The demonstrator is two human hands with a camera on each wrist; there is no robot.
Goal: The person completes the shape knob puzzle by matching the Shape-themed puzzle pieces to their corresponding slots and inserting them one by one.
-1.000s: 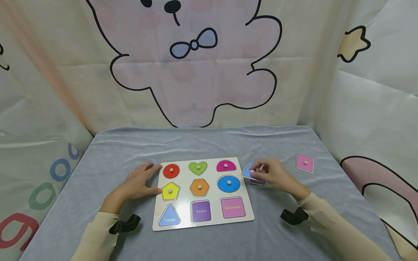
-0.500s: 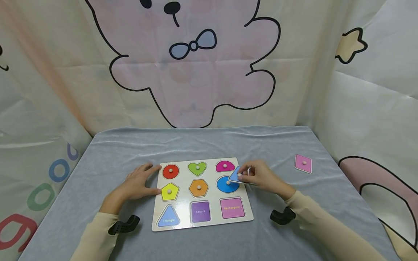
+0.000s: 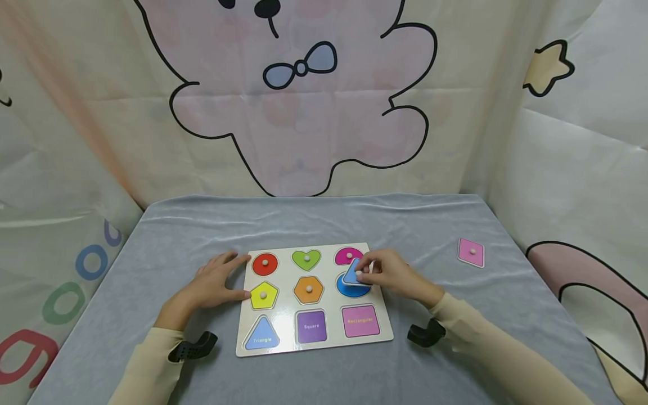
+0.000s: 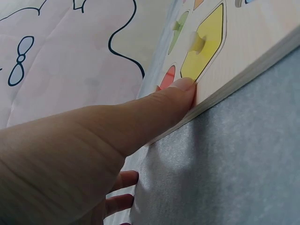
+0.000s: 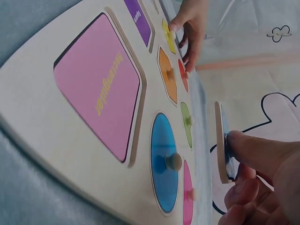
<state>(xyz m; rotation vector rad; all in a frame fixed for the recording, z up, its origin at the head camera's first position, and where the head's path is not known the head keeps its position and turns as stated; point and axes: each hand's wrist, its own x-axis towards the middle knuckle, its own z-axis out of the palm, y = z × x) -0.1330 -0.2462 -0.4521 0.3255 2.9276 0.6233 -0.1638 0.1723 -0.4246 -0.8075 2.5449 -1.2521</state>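
Observation:
A wooden knob puzzle board (image 3: pixel 286 304) lies flat on the table. My right hand (image 3: pixel 395 275) pinches the small knob of a blue triangle puzzle piece (image 3: pixel 350 277), held raised above the blue oval piece (image 3: pixel 352 291). In the right wrist view the triangle piece (image 5: pixel 220 143) is seen edge-on, apart from the board. My left hand (image 3: pixel 212 284) rests against the board's left edge, fingers extended; its thumb (image 4: pixel 164 108) touches the rim beside the yellow pentagon piece (image 4: pixel 206 42). Bare recesses marked Triangle (image 3: pixel 261 336), Square (image 3: pixel 311 327) and Rectangular (image 3: pixel 360 321) run along the near row.
A pink knobbed piece (image 3: pixel 471 252) lies on the grey cloth (image 3: pixel 425 219) at the right. Red circle (image 3: pixel 265 264), green heart (image 3: pixel 306 259), orange hexagon (image 3: pixel 308 289) and magenta half-circle (image 3: pixel 348 256) pieces sit in the board. A printed curtain (image 3: pixel 304 124) hangs behind.
My right hand has carried the triangle piece leftward from beside the board to over its right part. The purple piece seen beneath it earlier is now out of sight. My left hand stays put.

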